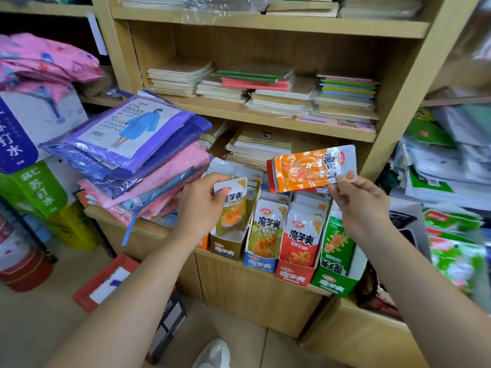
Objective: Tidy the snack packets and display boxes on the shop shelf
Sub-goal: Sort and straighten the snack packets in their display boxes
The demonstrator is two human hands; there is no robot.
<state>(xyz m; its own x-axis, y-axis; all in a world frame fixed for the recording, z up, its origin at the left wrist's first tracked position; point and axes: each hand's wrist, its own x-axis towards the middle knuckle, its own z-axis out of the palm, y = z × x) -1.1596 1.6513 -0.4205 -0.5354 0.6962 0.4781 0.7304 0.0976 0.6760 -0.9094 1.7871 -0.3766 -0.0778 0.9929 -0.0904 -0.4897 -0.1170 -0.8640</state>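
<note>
1. Wooden shelf unit (265, 29), filling the centre and top of the frame.
2. Stack of bagged raincoats (132, 144), left of centre, lying on the unit's lower ledge.
3. Piles of notebooks (260, 88), upper centre, on the middle shelf.
4. Row of display boxes, lower centre on the ledge, side by side from left to right: gold box (225, 248), blue box (260, 262), red box (293, 274), green box (333, 281). Upright snack packets standing in the blue and red ones.
5. Right hand (358, 205), right of centre, thumb and fingertips pinching one corner of the orange packet.
6. Left hand (199, 205), centre, fingers curled round the upper part of the olive packet.
7. Orange packet (305, 171), held sideways in the air above the red and green boxes.
8. Olive packet (233, 208), upright, directly over the gold box; lower end at the box's opening, touching or not unclear.
</note>
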